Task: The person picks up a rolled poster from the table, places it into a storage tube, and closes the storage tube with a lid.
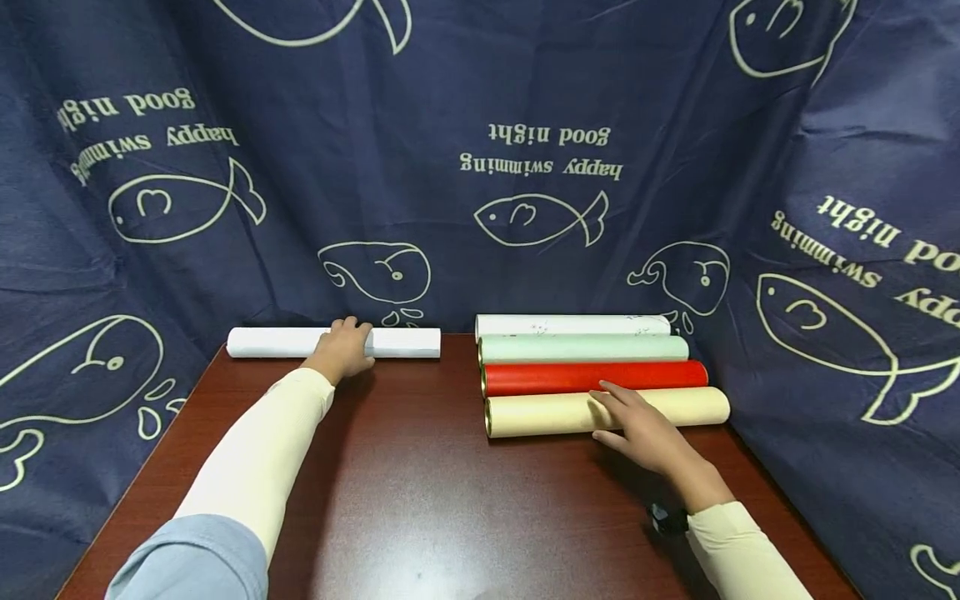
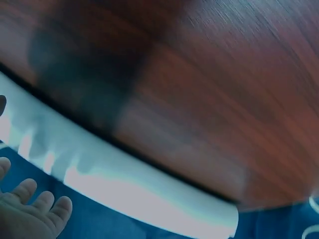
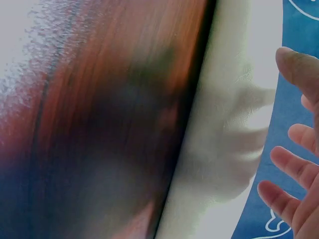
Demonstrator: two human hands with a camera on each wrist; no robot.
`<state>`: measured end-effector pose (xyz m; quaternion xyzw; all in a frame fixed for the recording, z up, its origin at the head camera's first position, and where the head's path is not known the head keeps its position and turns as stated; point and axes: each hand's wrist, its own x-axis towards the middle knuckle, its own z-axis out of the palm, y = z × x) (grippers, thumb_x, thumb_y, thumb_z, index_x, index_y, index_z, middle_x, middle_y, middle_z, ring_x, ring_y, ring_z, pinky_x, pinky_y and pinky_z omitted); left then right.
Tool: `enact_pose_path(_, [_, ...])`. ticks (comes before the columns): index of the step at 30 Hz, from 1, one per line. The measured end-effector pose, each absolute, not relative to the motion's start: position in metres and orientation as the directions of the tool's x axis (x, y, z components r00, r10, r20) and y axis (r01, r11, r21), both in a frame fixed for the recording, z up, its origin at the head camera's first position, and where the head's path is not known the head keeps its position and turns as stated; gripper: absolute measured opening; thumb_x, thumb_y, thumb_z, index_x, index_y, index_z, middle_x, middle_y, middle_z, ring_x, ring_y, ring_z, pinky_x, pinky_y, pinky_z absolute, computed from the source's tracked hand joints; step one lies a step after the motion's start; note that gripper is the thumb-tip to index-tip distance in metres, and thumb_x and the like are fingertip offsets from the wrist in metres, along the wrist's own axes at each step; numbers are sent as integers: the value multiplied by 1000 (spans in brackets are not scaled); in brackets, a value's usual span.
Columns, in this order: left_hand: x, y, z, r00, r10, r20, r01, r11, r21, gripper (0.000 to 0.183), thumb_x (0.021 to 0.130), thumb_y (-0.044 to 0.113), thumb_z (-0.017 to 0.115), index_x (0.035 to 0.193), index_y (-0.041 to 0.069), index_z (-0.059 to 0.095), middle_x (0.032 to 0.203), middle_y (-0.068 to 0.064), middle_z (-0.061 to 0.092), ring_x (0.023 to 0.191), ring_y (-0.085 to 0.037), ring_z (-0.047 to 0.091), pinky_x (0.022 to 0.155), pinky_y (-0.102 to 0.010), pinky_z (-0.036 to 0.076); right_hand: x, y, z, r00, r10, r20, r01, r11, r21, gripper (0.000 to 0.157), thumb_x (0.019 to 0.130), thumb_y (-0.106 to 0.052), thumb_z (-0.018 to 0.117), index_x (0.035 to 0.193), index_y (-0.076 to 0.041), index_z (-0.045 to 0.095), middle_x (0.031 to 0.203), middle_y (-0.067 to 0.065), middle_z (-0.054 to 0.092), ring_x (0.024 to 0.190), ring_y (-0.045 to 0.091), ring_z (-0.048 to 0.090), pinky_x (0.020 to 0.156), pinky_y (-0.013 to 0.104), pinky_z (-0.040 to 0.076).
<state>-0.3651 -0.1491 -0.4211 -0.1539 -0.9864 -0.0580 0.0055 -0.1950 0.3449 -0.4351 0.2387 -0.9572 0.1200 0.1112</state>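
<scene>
At the back left of the table lies a white tube (image 1: pixel 408 342), long and straight. My left hand (image 1: pixel 343 348) is over its middle; in the left wrist view the fingers (image 2: pixel 60 213) are spread and look apart from the tube, casting shadows on it. On the right, my right hand (image 1: pixel 643 429) hovers at the near side of a cream tube (image 1: pixel 543 414), nearest of a row. Its fingers (image 3: pixel 291 162) are spread and hold nothing in the right wrist view. Behind the cream tube lie a red tube (image 1: pixel 555 379), a pale green tube (image 1: pixel 555 348) and a patterned white tube (image 1: pixel 517 325).
The tubes lie on a dark reddish-brown table (image 1: pixel 420 492) with a glare spot near its front. A navy curtain (image 1: pixel 420 167) with fish drawings and upside-down lettering rises at the back and both sides. A black band (image 1: pixel 667 518) is on my right wrist.
</scene>
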Motion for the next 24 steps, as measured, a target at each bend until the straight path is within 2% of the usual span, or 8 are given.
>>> enact_pose_path(6, [-368,-137,-428,-952,306,-27,300,945,128,71,88,27,72,146,-2,41,147,-30,37,139,-51,28,101,-66,37,-196,352,-437,-849,-427,310,-492,853,-174,62,82,-23,81,134,0,57,140,27,49,124,46,49,101,59,41])
enact_pose_path(9, [-367,-137,-430,-955,296,-27,290,948,134,68,89,24,71,145,-2,42,147,-31,37,140,-51,26,103,-66,36,-199,354,-436,-845,-432,316,-499,849,-175,62,82,-23,81,134,1,58,140,28,49,124,47,49,101,60,40])
enact_pose_path(15, [-363,-140,-432,-955,292,42,295,947,124,62,86,20,75,138,-2,49,127,-31,44,122,-50,44,91,-61,46,-209,353,-436,-849,-435,299,-500,845,-191,60,83,-22,80,134,2,57,140,29,49,126,48,48,102,61,39])
enact_pose_path(19, [-361,-138,-432,-953,289,93,297,951,88,58,83,19,81,129,0,53,122,-29,45,113,-49,49,85,-61,47,-215,352,-436,-861,-424,281,-487,846,-215,60,85,-24,79,135,1,56,142,27,48,128,47,46,103,60,38])
enact_pose_path(24, [-355,-135,-439,-948,293,126,303,951,68,52,84,16,80,126,1,54,130,-23,55,122,-48,47,101,-68,33,-213,352,-436,-863,-419,282,-487,840,-240,58,86,-24,78,134,2,58,141,26,49,127,47,46,102,61,38])
